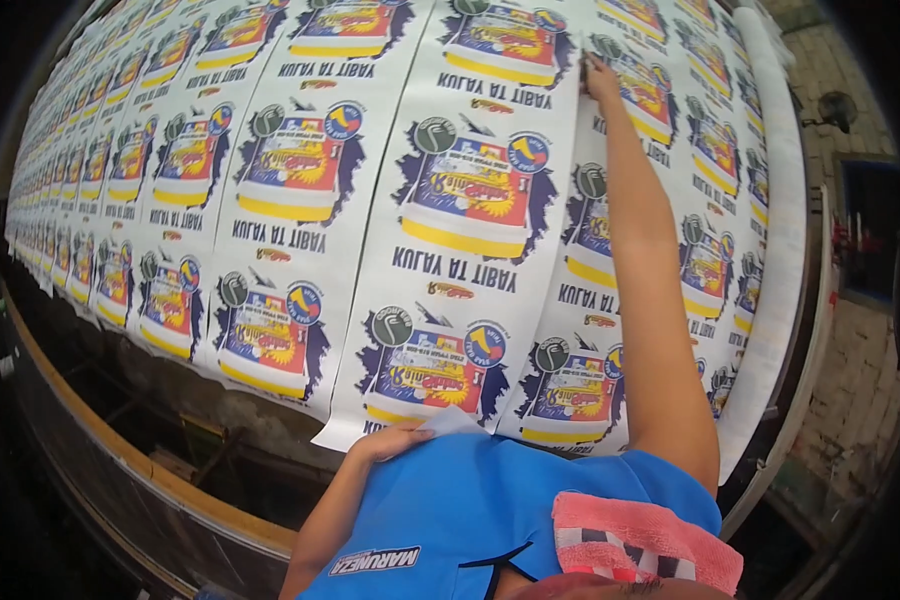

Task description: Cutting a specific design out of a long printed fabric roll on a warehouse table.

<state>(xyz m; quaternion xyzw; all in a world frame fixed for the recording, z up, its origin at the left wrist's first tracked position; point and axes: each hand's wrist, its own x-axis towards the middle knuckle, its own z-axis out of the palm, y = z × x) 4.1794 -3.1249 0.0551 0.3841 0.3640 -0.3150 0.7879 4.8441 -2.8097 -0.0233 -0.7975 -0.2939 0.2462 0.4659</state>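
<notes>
A wide white sheet printed with repeated blue, red and yellow designs covers the surface before me. The designs appear upside down to me, and long edges split the sheet into strips. My left hand is at the near edge, closed on the paper beside a folded-up white flap. Stretched far forward, my right hand is closed at the long edge of a strip right of the middle. A small dark thing shows at its fingertips, too small to name. My right forearm covers some of the print below it.
Along the right side runs a rolled white edge of the sheet. A wooden rail curves below left, with a dark gap between it and the sheet. Paved ground lies at right. A pink towel hangs over my shoulder.
</notes>
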